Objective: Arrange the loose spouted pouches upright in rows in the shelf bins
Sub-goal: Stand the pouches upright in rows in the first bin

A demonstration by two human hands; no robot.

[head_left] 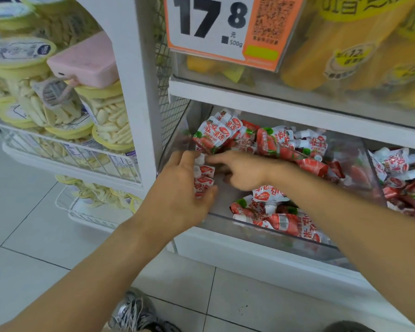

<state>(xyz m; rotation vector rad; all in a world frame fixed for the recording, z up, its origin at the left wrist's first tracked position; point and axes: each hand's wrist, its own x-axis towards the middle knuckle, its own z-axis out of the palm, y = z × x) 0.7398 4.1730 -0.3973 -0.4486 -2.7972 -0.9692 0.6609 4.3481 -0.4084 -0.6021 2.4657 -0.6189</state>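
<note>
Shop aisle, white tiled floor point(34, 236), white shelf unit with a clear plastic bin point(261, 230) on the lower shelf — everything below is placed against that bin. Inside it at the left wall, a short stack of spouted pouches point(204, 179) stands upright, white caps up. Left hand point(177, 188) cups this stack from the bin's left front corner, thumb on the near side and fingers curled round the far side. Right hand point(242, 172) reaches in from the bin's right, index finger stretched out to the cap of the top pouch, other fingers curled under; whether they hold anything, cannot tell.

More pouches point(268, 140) lie loose at the bin's back, and a jumbled pile point(280, 216) sits at its front right. Next bin point(405, 173) to the right is also a jumble.

Likely step: squaring the first row against the left wall. Best to keep the left hand as a bookend, nudge the caps level with the right, then feed in one pouch at a time — the row will probably slump if let go too soon.

Pouches are glossy, soft, crinkly film, red and white print, flat bodies with hard caps; bin walls are smooth and slippery.
</note>
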